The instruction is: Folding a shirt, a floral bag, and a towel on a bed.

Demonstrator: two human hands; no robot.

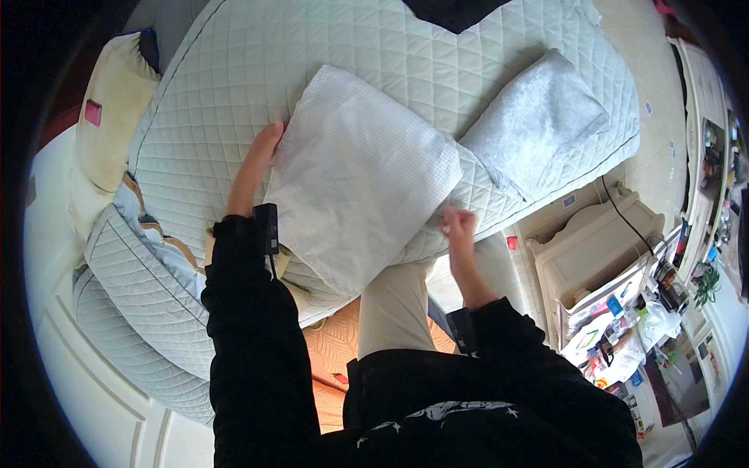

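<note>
A white, finely gridded cloth [363,169] lies spread on a pale green quilted bedspread [234,76], its near corner hanging at my knees. My left hand [270,139] touches the cloth's left edge; its fingertips are blurred and partly hidden, so a grip cannot be made out. Beside the cloth's lower right edge is my right hand [459,225], blurred, with fingers curled; whether it pinches anything cannot be told. To the right, a folded grey cloth [541,126] rests on the bedspread, close to the white cloth's right corner.
Quilted pillows [152,292] and a cream cushion [111,117] lie at the left. Black fabric [456,11] is at the far edge. A cream wooden cabinet [597,234] stands on the right, near a cluttered surface with plastic bags [661,319]. An orange patterned cloth [333,339] shows below the bed edge.
</note>
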